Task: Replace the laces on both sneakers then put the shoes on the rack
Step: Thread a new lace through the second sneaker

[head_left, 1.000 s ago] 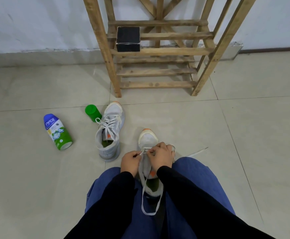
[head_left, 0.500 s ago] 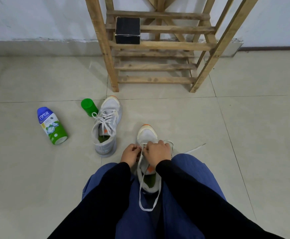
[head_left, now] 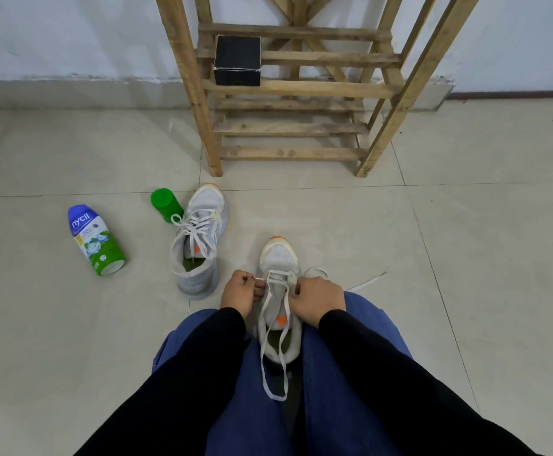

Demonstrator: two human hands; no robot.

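Observation:
A grey sneaker with an orange toe stands on the floor between my knees, toe pointing away. Its white lace runs through the front eyelets and hangs in a long loop toward me. My left hand pinches the lace tip at the shoe's left side. My right hand grips the shoe's right side at the eyelets, where another lace end trails off to the right on the tiles. A second grey sneaker, laced, stands to the left. The wooden rack stands ahead against the wall.
A black box sits on a rack shelf at the left. A green cap lies by the second sneaker's toe. A blue-and-green bottle lies on its side further left. Pale floor tiles surround everything.
My hands have moved apart across the shoe: the left drew the lace tip out to the left, the right shifted to the right side. The view dipped then rose slightly.

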